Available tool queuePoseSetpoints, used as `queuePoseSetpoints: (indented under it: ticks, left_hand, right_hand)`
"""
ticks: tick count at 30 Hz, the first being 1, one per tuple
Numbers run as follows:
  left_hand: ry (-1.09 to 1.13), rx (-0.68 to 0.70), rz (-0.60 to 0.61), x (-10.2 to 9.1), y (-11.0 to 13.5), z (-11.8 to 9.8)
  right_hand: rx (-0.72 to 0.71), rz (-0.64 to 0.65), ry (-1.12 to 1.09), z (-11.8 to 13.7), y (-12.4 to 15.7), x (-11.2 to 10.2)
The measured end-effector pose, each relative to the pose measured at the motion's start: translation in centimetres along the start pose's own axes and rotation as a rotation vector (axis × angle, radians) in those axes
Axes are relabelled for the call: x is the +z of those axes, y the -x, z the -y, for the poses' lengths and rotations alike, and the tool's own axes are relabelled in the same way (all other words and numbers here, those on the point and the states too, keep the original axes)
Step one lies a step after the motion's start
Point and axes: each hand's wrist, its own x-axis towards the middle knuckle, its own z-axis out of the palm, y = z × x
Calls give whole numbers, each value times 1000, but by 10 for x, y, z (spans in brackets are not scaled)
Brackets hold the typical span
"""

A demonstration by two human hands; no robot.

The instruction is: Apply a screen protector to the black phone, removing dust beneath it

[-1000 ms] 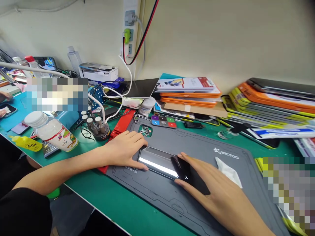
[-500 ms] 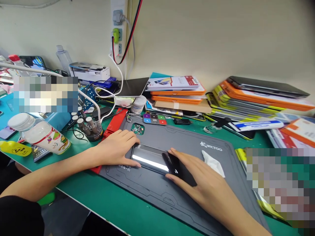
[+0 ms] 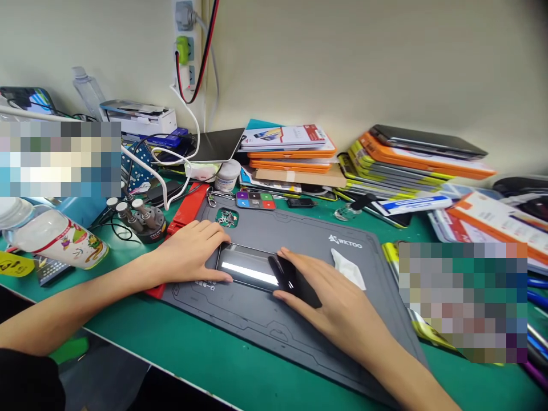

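Note:
A smartphone with a glossy dark screen lies on the grey work mat, a bright reflection streaked across it. My left hand grips its left end, thumb along the near edge and fingers at the far edge. At the other end, my right hand has its thumb on the near long edge and its fingers on the far one, partly covering that end. Right of this hand lies a crumpled white tissue. Small metal parts sit in a mat recess beyond my left hand.
A screwdriver stand and a tilted clear bottle are at the left. Behind the mat are a white jar and stacked boxes. More flat packages pile up at the right. A small glass bottle stands near the mat's far edge.
The camera view has turned slightly right, so everything appears shifted left. Both hands keep their hold on the smartphone, which shows no clear movement on the mat.

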Motion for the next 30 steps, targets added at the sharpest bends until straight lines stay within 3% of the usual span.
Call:
queuePoseSetpoints:
  ticks: [30]
  left_hand:
    - [21, -7, 8, -5, -3, 2]
  right_hand:
    - [61, 13, -33, 3, -4, -5]
